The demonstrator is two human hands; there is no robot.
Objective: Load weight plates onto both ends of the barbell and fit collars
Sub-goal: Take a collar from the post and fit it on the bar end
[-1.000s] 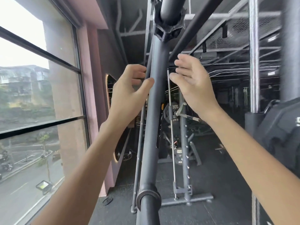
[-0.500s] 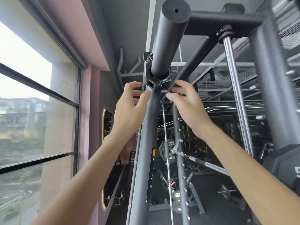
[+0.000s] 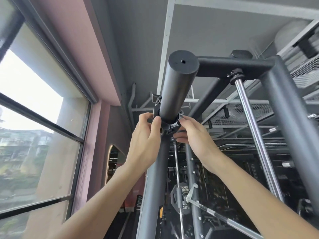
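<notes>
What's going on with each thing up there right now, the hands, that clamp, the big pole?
Left hand: fingers closed on the collar's left side.
Right hand: fingers on the collar's right side.
Collar: around the pole, well below its top end; whether it is locked cannot be told.
Pole: tilted steeply upward, top end bare, no plate on it.
Chrome rod: fixed to the frame above.

A single head-worn camera looks steeply upward along a dark post (image 3: pixel 174 87), close enough that the post's capped end fills the upper middle. Both hands, the left hand (image 3: pixel 145 144) and right hand (image 3: pixel 196 142), reach up into the centre at arm's length. A window (image 3: pixel 34 118) runs along the left edge; the rack frame (image 3: pixel 284 118) stands right, under the ceiling (image 3: pixel 146 40).
</notes>
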